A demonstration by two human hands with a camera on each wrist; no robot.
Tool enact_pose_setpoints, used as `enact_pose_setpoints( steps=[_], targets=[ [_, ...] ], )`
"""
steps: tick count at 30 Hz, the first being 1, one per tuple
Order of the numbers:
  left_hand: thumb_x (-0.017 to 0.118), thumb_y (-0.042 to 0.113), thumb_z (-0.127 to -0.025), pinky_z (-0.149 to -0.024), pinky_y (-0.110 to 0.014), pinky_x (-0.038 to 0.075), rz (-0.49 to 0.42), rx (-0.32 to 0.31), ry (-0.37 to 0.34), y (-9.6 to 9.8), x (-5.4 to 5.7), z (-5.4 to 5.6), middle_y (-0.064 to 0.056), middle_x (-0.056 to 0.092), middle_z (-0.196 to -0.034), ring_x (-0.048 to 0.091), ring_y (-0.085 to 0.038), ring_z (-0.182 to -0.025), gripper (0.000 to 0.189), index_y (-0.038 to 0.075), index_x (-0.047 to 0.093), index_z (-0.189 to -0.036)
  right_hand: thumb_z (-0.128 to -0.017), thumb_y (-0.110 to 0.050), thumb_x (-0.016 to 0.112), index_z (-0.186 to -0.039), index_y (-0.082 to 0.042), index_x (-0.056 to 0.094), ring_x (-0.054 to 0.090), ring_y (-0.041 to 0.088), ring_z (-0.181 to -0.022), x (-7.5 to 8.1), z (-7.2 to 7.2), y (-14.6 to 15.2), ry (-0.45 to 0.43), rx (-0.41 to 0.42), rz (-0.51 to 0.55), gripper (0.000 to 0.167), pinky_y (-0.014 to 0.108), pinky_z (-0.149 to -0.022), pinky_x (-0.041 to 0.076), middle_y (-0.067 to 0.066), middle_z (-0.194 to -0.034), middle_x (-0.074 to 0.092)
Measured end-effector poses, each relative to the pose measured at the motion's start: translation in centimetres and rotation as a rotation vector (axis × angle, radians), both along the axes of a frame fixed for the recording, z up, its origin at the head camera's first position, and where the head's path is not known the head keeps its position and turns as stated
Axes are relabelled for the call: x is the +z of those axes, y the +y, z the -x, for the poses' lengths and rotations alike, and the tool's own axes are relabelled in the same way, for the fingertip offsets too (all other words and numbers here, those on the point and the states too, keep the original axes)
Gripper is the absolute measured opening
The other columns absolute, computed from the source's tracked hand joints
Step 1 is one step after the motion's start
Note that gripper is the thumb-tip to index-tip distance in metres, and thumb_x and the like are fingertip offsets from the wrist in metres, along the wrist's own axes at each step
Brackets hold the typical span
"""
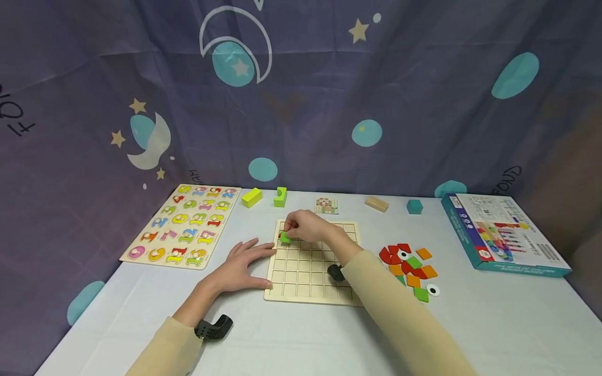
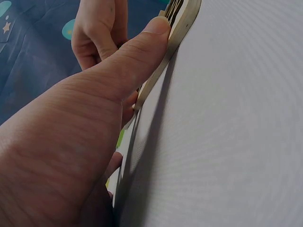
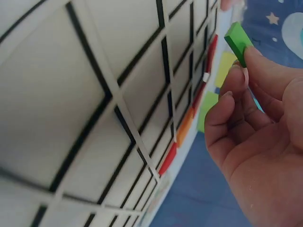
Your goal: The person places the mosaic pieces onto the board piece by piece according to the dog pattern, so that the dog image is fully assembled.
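A wooden grid board point(image 1: 296, 277) lies flat on the white table. My right hand point(image 1: 307, 225) is over its far left part, pinching a small green tile point(image 3: 240, 39) between thumb and fingers. The tile is tilted above the board in the right wrist view. Along the far row sit red tiles point(image 3: 168, 158) and an orange tile point(image 3: 185, 126), mostly hidden by my hand in the head view. My left hand point(image 1: 242, 266) rests by the board's left side with fingers spread, its thumb point(image 2: 142, 49) touching the board's edge.
Loose red, orange and green tiles point(image 1: 413, 280) lie right of the board. A number puzzle point(image 1: 162, 245) sits at left. Behind are a yellow block point(image 1: 251, 198), green block point(image 1: 280, 197), pattern card point(image 1: 326, 205), wooden block point(image 1: 377, 204) and teal cube point(image 1: 415, 207). A box point(image 1: 508, 235) lies right.
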State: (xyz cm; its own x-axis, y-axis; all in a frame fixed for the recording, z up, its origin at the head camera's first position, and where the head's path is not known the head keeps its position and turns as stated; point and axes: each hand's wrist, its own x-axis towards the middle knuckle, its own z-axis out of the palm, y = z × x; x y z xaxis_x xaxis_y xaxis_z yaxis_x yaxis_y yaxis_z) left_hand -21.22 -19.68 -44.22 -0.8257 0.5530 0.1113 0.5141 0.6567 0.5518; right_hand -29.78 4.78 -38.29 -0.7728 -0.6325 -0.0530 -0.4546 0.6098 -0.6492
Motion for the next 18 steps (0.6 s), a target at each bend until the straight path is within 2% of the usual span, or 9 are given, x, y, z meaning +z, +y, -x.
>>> enact_pose_setpoints(
  steps=[9, 18],
  targets=[
    [0.083, 0.054, -0.078, -0.117, -0.063, 0.005, -0.007, -0.012, 0.013, 0.1, 0.1, 0.0, 0.000, 0.045, -0.155, 0.020, -0.040, -0.149, 0.078, 0.019, 0.058, -0.143, -0.098, -0.010, 0.066, -0.094, -0.007, 0.067, 0.053, 0.013, -0.076, -0.5, 0.4, -1.3, 0.064, 0.008, -0.107, 0.005, 0.028, -0.074, 0.046, -0.001, -0.084, 0.062],
    [0.083, 0.055, -0.078, -0.117, -0.063, 0.005, -0.010, -0.008, 0.008, 0.0, 0.1, -0.1, -0.001, 0.046, -0.155, 0.020, -0.040, -0.149, 0.078, 0.018, 0.059, -0.143, -0.098, -0.013, 0.068, -0.090, -0.010, 0.067, 0.054, 0.012, -0.074, -1.0, 0.3, -1.7, 0.086, 0.031, -0.140, 0.008, 0.027, -0.071, 0.046, -0.003, -0.083, 0.063]
  ],
)
